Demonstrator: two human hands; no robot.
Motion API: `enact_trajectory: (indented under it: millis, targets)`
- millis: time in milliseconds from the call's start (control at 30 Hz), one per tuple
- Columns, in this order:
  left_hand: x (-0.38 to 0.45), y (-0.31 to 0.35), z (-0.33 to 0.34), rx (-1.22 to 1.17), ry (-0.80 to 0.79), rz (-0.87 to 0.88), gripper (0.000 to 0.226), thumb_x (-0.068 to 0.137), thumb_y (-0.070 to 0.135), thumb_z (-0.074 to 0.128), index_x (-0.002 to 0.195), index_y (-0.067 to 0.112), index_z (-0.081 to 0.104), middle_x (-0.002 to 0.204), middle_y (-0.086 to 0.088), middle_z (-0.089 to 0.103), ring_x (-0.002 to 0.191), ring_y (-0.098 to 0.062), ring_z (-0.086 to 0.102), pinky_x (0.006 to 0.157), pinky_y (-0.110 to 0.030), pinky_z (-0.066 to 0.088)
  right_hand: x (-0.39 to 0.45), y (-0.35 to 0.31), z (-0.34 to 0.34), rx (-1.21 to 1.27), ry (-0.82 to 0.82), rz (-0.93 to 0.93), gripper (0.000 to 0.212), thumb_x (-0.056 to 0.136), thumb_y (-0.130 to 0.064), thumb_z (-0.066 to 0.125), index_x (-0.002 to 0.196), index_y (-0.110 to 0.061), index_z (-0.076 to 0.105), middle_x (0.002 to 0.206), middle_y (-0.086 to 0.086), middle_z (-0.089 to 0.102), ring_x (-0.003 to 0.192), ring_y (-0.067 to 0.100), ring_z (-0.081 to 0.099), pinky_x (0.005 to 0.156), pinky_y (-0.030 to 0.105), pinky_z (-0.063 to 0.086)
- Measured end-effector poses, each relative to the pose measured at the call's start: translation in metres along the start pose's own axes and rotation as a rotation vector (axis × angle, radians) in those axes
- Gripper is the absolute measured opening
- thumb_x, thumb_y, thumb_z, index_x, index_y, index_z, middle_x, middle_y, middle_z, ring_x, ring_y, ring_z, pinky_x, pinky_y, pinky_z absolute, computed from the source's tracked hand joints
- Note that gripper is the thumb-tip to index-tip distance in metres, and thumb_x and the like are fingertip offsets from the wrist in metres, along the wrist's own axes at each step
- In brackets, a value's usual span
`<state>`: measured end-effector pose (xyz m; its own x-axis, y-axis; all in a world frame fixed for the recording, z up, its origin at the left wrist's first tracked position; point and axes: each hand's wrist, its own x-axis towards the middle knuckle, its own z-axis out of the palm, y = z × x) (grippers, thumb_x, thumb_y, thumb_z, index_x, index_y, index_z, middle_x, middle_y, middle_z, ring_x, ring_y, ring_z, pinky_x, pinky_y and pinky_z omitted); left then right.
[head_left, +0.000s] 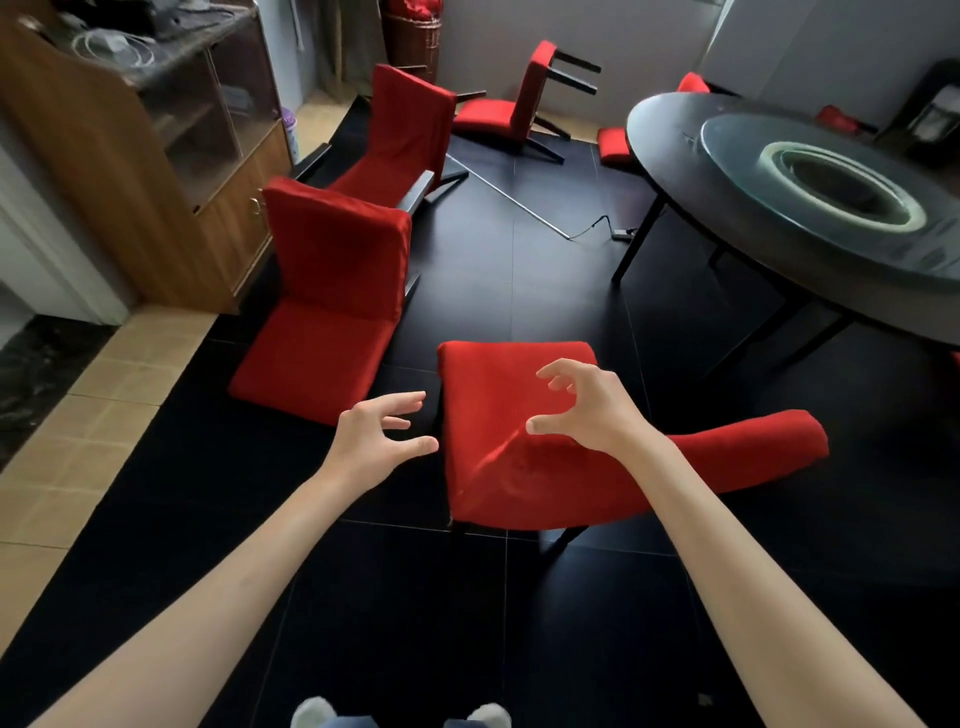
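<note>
A red upholstered chair (498, 452) lies tipped over on the dark floor right in front of me, one dark leg showing under it. My left hand (379, 436) hovers just left of its red cushion, fingers spread and loosely bent, holding nothing. Above the cushion my right hand (587, 405) is held with fingers curved like a claw, also empty. Whether either hand touches the fabric I cannot tell.
Three more red chairs lie toppled: one (322, 312) at left by a wooden cabinet (156, 171), another (405, 135) behind it, a third (519, 109) farther back. A round dark table (675, 145) with a glass turntable (841, 176) stands at right. A cable (519, 202) crosses the floor.
</note>
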<state>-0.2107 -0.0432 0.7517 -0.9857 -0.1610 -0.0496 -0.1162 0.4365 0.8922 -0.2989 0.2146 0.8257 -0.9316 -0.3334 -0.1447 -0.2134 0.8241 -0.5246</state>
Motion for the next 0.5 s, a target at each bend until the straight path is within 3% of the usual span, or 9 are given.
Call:
enact_trajectory:
  millis: [267, 500]
  targets:
    - [0.021, -0.038, -0.100, 0.037, 0.008, 0.015, 0.065, 0.068, 0.028, 0.086, 0.128, 0.023, 0.061, 0.118, 0.005, 0.067, 0.094, -0.007, 0.066, 0.079, -0.016, 0.048, 0.038, -0.080, 0.051, 0.035, 0.040, 0.002, 0.059, 0.066, -0.044, 0.085, 0.118, -0.031, 0.060, 0.105, -0.010, 0.060, 0.101, 0.014, 0.057, 0.092, 0.038, 0.049]
    - [0.053, -0.065, -0.147, 0.041, 0.025, -0.001, 0.066, 0.068, 0.032, 0.085, 0.129, 0.022, 0.061, 0.118, 0.005, 0.067, 0.093, -0.008, 0.067, 0.077, -0.013, 0.047, 0.086, -0.120, 0.077, 0.057, 0.007, 0.014, 0.054, 0.067, -0.043, 0.084, 0.114, -0.032, 0.062, 0.101, -0.010, 0.061, 0.098, 0.016, 0.058, 0.087, 0.036, 0.049]
